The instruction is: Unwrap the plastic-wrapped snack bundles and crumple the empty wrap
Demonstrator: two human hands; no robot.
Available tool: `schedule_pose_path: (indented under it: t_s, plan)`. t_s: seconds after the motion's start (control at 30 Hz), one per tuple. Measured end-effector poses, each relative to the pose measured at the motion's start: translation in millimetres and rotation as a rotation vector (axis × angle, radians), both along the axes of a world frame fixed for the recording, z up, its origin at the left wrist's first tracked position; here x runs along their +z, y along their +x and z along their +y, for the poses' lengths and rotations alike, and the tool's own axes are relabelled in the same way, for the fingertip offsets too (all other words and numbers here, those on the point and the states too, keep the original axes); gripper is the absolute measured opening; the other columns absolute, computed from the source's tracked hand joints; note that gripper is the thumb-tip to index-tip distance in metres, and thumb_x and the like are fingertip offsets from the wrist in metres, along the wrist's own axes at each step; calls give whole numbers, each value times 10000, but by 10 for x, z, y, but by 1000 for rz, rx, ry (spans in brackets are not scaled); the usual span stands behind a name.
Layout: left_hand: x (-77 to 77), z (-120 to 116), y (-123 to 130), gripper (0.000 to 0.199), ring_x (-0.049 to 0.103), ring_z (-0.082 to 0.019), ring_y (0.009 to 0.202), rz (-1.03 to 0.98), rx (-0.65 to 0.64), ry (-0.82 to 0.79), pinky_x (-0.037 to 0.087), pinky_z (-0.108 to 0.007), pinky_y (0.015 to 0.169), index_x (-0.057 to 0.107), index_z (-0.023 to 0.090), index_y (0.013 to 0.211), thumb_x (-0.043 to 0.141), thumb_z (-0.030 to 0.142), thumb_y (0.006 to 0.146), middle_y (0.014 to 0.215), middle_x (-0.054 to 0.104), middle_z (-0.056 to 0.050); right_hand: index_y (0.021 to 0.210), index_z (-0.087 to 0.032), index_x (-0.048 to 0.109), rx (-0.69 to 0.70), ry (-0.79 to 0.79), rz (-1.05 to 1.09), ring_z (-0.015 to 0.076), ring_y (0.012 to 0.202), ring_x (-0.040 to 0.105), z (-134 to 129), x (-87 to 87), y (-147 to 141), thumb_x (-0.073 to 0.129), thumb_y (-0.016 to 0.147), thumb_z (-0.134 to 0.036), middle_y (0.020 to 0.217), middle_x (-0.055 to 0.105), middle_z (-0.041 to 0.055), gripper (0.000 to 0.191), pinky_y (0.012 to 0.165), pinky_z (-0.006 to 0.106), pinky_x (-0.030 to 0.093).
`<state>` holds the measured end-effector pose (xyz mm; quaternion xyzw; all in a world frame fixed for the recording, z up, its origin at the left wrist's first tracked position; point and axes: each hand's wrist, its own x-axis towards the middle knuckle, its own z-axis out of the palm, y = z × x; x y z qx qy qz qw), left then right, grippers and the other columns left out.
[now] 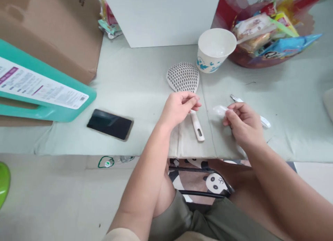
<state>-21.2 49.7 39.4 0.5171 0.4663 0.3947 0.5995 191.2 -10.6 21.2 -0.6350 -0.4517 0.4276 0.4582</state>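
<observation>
My right hand (246, 124) pinches a piece of clear, thin plastic (220, 110) between thumb and fingers, above the cloth. More of what looks like clear plastic hangs below that hand. With thumb and fingertips pressed together, my left hand (180, 107) hovers over a white skimmer (183, 76); whatever it may pinch is too small to see. The skimmer lies with its perforated head away from me and its handle towards me, partly hidden by the left hand. A slim white utility knife (264, 122) rests behind my right hand, which covers its middle.
A paper cup (210, 62) stands behind the skimmer, beside a bowl of packaged snacks (249, 62). To the left lie a phone (110, 124), a green jug (65, 105) and a cardboard box (73, 43). A white panel (161, 22) closes off the back. The table's front edge runs below my hands.
</observation>
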Motion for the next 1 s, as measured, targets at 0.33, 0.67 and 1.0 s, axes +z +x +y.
schedule_pose_path:
  t_s: [0.33, 0.67, 1.0]
  plan:
    - [134, 39, -204, 130, 707, -101, 670, -107, 149, -24, 564, -235, 661, 704, 174, 763, 737, 218, 880, 760, 763, -21, 827, -287, 617, -102, 35, -39, 152, 561, 602, 313, 98, -94, 745, 789, -320, 607, 589, -25, 138, 574, 316, 411]
    - [160, 70, -343, 102, 696, -98, 630, -238, 213, 0, 507, -227, 599, 721, 205, 767, 774, 235, 850, 746, 759, -4, 784, -385, 503, -128, 88, -222, 262, 678, 626, 1232, 897, -299, 818, 712, -365, 668, 627, -44, 324, 770, 525, 534]
    - [186, 80, -471, 455, 718, -130, 669, -280, 329, -84, 510, -238, 613, 752, 210, 857, 549, 601, 973, 816, 792, -46, 1185, -212, 655, 334, -290, -845, 288, 855, 684, -423, 249, -564, 562, 826, -575, 1049, 735, 101, 519, 784, 424, 494]
